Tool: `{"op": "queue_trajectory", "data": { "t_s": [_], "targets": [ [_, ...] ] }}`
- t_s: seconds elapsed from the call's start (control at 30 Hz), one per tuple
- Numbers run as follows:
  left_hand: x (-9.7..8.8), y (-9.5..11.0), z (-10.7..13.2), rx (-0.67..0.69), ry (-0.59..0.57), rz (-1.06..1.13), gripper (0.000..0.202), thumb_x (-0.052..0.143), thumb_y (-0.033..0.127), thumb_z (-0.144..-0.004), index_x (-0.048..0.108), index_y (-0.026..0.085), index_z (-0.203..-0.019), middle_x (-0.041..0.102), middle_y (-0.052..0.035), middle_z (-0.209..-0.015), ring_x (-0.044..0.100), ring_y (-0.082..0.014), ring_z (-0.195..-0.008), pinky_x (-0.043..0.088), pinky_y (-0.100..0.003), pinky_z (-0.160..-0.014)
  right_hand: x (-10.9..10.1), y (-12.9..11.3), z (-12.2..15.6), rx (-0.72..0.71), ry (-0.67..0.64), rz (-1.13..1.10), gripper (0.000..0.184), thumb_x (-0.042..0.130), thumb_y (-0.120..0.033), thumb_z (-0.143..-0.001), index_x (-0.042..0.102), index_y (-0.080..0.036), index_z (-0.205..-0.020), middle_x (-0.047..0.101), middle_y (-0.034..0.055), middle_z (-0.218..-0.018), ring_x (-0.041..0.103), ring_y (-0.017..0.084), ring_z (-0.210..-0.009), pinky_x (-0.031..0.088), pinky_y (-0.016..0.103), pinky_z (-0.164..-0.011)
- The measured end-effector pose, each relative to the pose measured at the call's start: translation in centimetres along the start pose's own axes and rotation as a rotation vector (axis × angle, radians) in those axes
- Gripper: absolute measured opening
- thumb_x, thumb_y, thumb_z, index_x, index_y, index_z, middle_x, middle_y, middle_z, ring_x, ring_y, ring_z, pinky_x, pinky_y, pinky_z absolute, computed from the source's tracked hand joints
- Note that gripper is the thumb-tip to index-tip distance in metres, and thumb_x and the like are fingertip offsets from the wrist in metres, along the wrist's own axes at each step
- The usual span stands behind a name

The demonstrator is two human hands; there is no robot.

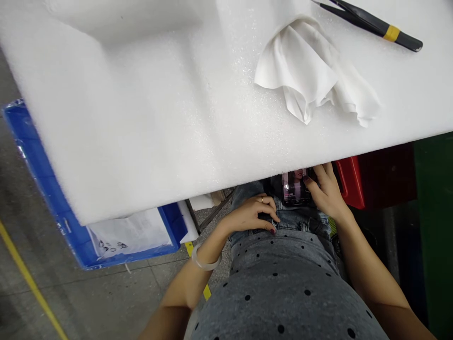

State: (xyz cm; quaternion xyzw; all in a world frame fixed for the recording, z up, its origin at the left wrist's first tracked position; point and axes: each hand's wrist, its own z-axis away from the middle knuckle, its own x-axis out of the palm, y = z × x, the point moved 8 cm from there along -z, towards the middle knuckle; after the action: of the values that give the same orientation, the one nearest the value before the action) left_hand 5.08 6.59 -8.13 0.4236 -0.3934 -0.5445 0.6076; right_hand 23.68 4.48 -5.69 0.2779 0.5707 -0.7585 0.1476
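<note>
Bin (54, 191), white sheet (138, 233) inside, handheld phone (293, 192)

The counter (141, 141) is covered in white, matched by the white cloth (300, 66). The black tweezers (371, 23) are banded in yellow. The tray (42, 174) is coloured blue, its white sheet (134, 231) marked with dark blotches. The grey floor (106, 302) is striped with yellow. The grey shirt (276, 293) is dotted with black, and the jeans (299, 222) are washed a faded blue. The phone (296, 191) is edged in black. On the left hand (251, 215), one nail (272, 231) is painted dark red. The bin (351, 184) is coloured red, the panel (437, 226) dark green.
</note>
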Motion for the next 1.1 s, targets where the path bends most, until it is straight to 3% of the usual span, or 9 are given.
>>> {"op": "queue_trajectory", "data": {
  "t_s": [0.13,0.23,0.37,0.5,1.1],
  "targets": [
    [0.0,-0.1,0.1,-0.020,-0.001,0.002,0.029,0.073,0.050,-0.082,0.077,0.024,-0.096,0.064,-0.0048,-0.101,0.057,-0.0195,-0.096,0.046,-0.035,-0.088,-0.4,0.2,-0.6,0.038,0.060,-0.017,0.046,0.045,-0.035,-0.094,0.046,-0.030,-0.140,0.049,0.0097,-0.139,0.045,0.035,-0.130,0.040,0.061,-0.107],
    [0.1,-0.2,0.0,-0.025,-0.001,0.001,0.030,0.073,0.051,-0.082,0.077,0.024,-0.095,0.064,-0.0048,-0.101,0.057,-0.0195,-0.096,0.045,-0.035,-0.088,-0.1,0.1,0.0,0.017,0.068,-0.023,0.054,0.050,-0.034,-0.091,0.040,-0.028,-0.144,0.051,0.0115,-0.132,0.051,0.033,-0.120,0.046,0.058,-0.100],
    [0.0,-0.1,-0.1,-0.015,-0.007,-0.010,0.031,0.073,0.051,-0.082,0.077,0.024,-0.094,0.064,-0.0047,-0.100,0.057,-0.0195,-0.096,0.045,-0.034,-0.088,1.0,-0.5,1.6,-0.038,0.048,0.026,0.082,0.058,-0.033,-0.084,0.017,-0.026,-0.154,0.040,0.0145,-0.140,0.039,0.035,-0.131,0.035,0.062,-0.109],
    [0.0,-0.1,-0.1,-0.027,-0.011,-0.015,0.030,0.072,0.051,-0.082,0.077,0.024,-0.095,0.064,-0.0047,-0.100,0.057,-0.0197,-0.097,0.045,-0.034,-0.087,2.0,-0.9,2.5,-0.043,0.018,0.074,0.092,0.058,-0.035,-0.083,0.005,-0.027,-0.157,0.030,0.0156,-0.150,0.032,0.038,-0.135,0.029,0.066,-0.109],
    [-0.1,0.0,0.1,-0.004,-0.001,0.008,0.028,0.073,0.048,-0.083,0.076,0.023,-0.095,0.063,-0.0049,-0.100,0.057,-0.0200,-0.098,0.045,-0.034,-0.086,1.9,-0.9,2.4,-0.067,-0.003,0.057,0.087,0.055,-0.032,-0.084,0.008,-0.029,-0.156,0.029,0.0138,-0.150,0.031,0.037,-0.137,0.029,0.063,-0.111]
  ]
}}
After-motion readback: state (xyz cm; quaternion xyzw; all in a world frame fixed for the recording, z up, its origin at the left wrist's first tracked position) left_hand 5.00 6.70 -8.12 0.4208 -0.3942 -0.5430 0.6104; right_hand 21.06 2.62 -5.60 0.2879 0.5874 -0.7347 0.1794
